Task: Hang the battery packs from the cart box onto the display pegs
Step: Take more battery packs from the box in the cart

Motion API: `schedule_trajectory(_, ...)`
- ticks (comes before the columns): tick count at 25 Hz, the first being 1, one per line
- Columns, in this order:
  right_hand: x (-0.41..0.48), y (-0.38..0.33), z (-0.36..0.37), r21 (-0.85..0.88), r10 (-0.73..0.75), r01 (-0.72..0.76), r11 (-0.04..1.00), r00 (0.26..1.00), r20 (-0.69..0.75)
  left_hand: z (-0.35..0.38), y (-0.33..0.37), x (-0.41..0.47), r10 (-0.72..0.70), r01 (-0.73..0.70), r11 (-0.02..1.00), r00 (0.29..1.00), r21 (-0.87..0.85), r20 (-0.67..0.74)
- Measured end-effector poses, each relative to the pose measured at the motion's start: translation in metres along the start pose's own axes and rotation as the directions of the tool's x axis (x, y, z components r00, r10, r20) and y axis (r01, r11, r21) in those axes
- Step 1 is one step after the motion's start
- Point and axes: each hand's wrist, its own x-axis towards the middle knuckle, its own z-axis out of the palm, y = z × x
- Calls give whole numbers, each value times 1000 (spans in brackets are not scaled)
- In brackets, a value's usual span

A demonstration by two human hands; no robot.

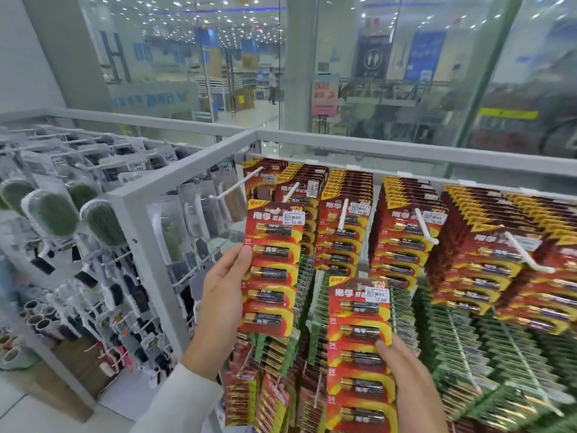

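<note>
Left hand pinching pack by its edge, holding it up just under peg tip. Right hand gripping second pack lower down. Imo: keeping card flat, lining hang hole onto tip, then sliding back.

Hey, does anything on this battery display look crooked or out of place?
Mostly tidy: the top-row packs hang in even stacks. Only the low red packs at the bottom left stand out; they fan out and lean at different angles instead of hanging flat. Nothing looks torn or dropped.
</note>
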Motion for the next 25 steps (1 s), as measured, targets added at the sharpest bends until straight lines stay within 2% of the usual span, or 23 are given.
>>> schedule_trajectory(4,-11,-9,-2,-29,-56,57,998,998,23,11,-8,26,7,-9,998,1000,62,24)
schedule_trajectory(6,-13,-11,-6,-54,-110,109,993,994,-13,18,-10,43,10,-12,997,1000,81,24)
schedule_trajectory(9,-24,-18,-9,17,-146,146,989,989,22,34,-11,63,30,-35,995,998,91,50)
schedule_trajectory(13,-40,-34,-11,25,-228,229,973,973,-35,44,-16,79,61,-68,991,996,116,62)
schedule_trajectory(16,-41,-44,-16,0,-299,299,954,953,-51,44,-23,86,86,-93,989,994,113,70)
schedule_trajectory(18,-43,-50,-17,-55,-346,342,938,932,-111,43,-27,88,102,-110,987,992,119,73)
schedule_trajectory(23,-28,-47,-21,-126,-362,345,930,919,-157,32,-44,96,128,-136,981,989,140,70)
schedule_trajectory(25,-18,-48,-22,-112,-362,350,930,924,-119,27,-48,100,136,-144,977,989,156,61)
